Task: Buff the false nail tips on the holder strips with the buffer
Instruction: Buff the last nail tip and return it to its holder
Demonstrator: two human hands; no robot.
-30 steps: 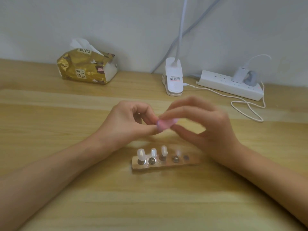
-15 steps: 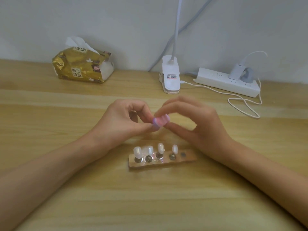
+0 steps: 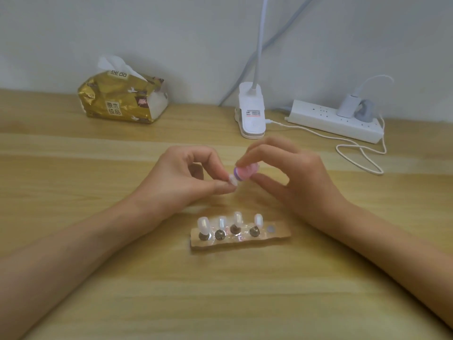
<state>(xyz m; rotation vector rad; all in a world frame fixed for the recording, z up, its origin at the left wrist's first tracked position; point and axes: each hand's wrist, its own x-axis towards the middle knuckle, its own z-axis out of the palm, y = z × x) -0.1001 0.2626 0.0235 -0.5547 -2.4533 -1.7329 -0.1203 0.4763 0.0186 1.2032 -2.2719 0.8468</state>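
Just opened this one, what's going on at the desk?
A person pinches a false nail tip in the left hand and holds a small pink buffer against it with the right hand, both above the wooden table. Nearer the person lies a holder strip with four tips standing on it. The end mount is bare.

Matt wood-grain table [image 3: 98, 278]; translucent plastic nail tips [image 3: 203, 223].
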